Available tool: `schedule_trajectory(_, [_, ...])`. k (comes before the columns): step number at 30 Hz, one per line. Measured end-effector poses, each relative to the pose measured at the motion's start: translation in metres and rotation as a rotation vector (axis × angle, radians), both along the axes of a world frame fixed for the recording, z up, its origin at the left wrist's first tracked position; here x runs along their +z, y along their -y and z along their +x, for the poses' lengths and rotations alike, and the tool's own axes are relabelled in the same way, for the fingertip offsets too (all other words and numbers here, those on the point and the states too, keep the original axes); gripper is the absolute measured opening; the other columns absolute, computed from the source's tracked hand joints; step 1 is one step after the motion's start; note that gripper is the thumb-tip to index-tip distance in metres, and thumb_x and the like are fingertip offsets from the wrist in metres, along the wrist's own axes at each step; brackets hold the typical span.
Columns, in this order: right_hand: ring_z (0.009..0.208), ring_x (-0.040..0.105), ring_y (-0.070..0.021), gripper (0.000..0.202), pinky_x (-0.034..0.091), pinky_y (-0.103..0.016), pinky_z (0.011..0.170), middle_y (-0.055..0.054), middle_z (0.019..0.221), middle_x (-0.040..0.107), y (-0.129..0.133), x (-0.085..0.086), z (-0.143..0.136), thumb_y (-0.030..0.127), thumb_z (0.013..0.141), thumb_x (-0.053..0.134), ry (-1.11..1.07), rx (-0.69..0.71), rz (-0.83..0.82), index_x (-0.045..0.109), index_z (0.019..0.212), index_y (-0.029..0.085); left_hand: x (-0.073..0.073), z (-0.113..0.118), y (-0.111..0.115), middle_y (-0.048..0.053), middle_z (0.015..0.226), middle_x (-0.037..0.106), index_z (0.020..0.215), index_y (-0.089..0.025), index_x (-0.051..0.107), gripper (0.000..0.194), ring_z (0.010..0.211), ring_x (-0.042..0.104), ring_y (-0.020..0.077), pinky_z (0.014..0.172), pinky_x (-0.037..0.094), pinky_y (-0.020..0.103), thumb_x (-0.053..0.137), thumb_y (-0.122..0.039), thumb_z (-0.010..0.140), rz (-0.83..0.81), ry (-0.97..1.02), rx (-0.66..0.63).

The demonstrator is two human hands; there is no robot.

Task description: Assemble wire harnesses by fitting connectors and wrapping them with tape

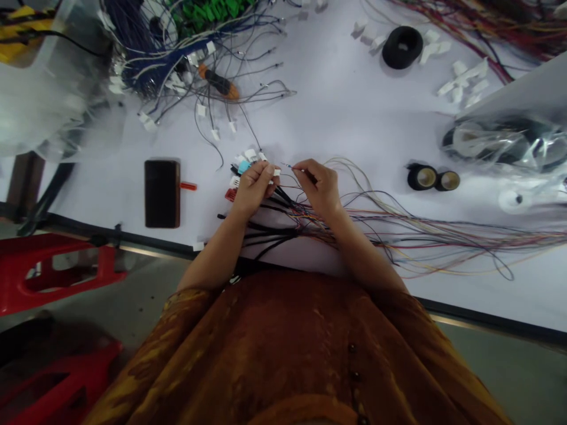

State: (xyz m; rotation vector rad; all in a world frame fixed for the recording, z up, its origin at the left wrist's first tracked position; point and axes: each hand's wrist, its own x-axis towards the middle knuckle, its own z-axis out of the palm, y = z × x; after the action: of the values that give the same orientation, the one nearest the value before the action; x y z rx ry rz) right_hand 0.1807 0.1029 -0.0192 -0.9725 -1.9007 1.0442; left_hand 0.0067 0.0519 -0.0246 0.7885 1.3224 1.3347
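Observation:
My left hand [256, 184] is closed around a small white connector [277, 172], which peeks out past the thumb. Just to its right, my right hand [319, 184] pinches a thin wire with a small metal terminal [287, 166] at its tip, pointing left at the connector but apart from it. Beside and behind the left hand lie more connectors: a light blue one [243, 167], a red one [230, 194] and several white ones. Under both hands a bundle of coloured wires [425, 227] runs off to the right, with black sleeved branches [270, 235] at its left end.
A phone [162, 193] and a small orange-red strip [188, 186] lie left. Beyond are an orange-and-black tool [220, 82] and blue wires [146, 53]. Tape rolls [402, 47] and a plastic bag [509, 141] sit right. Red stools [62, 265] stand below the table edge.

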Motion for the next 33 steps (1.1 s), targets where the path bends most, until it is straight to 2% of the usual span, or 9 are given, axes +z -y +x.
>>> schedule_trajectory(3, [0.061,0.047,-0.0106,0.025,0.038,-0.027,0.063,0.002,0.067,0.057,-0.001,0.000,0.003,0.038,0.099,0.055,0.021,0.065,-0.005,0.068,0.088,0.019,-0.003,-0.002,-0.001,-0.003,0.063,0.055,0.086,-0.020,0.066,0.031,0.044,0.041,0.0042,0.042,0.027,0.019,0.071,-0.050,0.090,0.006,0.027,-0.011])
schedule_trajectory(8, [0.060,0.045,-0.0104,0.024,0.037,-0.027,0.062,0.002,0.065,0.056,-0.003,-0.002,0.005,0.035,0.098,0.056,0.056,0.086,-0.001,0.068,0.086,0.019,-0.005,-0.005,-0.001,-0.002,0.064,0.054,0.086,-0.021,0.067,0.030,0.045,0.040,0.0052,0.042,0.025,0.021,0.071,-0.050,0.089,0.060,0.048,-0.066])
schedule_trajectory(16, [0.068,0.051,-0.0125,0.022,0.040,-0.028,0.067,-0.001,0.076,0.060,-0.004,-0.002,0.007,0.029,0.098,0.055,0.056,0.123,0.083,0.067,0.083,0.020,-0.002,-0.007,-0.001,-0.003,0.062,0.053,0.085,-0.022,0.068,0.043,0.045,0.040,0.0052,0.043,0.027,0.020,0.073,-0.064,0.081,0.033,-0.042,-0.073])
schedule_trajectory(23, [0.068,0.051,-0.0125,0.024,0.040,-0.028,0.066,-0.003,0.078,0.060,-0.004,-0.001,0.008,0.027,0.101,0.051,0.082,0.206,0.153,0.067,0.084,0.020,-0.005,-0.010,0.000,-0.002,0.063,0.054,0.086,-0.020,0.068,0.043,0.045,0.040,0.0053,0.044,0.028,0.020,0.073,-0.063,0.083,0.040,-0.054,-0.121])
schedule_trajectory(28, [0.071,0.054,-0.0140,0.023,0.041,-0.029,0.067,-0.004,0.081,0.062,-0.002,-0.005,0.008,0.026,0.102,0.051,0.143,0.187,0.249,0.068,0.087,0.019,-0.002,-0.010,0.001,-0.002,0.063,0.055,0.085,-0.019,0.067,0.042,0.047,0.040,0.0048,0.045,0.029,0.019,0.071,-0.062,0.084,0.053,-0.103,-0.237])
schedule_trajectory(33, [0.073,0.054,-0.0151,0.026,0.040,-0.030,0.069,-0.004,0.081,0.061,0.003,-0.012,0.005,0.027,0.104,0.049,0.202,0.184,0.323,0.066,0.085,0.020,-0.002,-0.008,0.003,-0.002,0.063,0.055,0.085,-0.018,0.065,0.035,0.046,0.040,0.0050,0.043,0.028,0.019,0.069,-0.053,0.087,0.005,-0.166,-0.272])
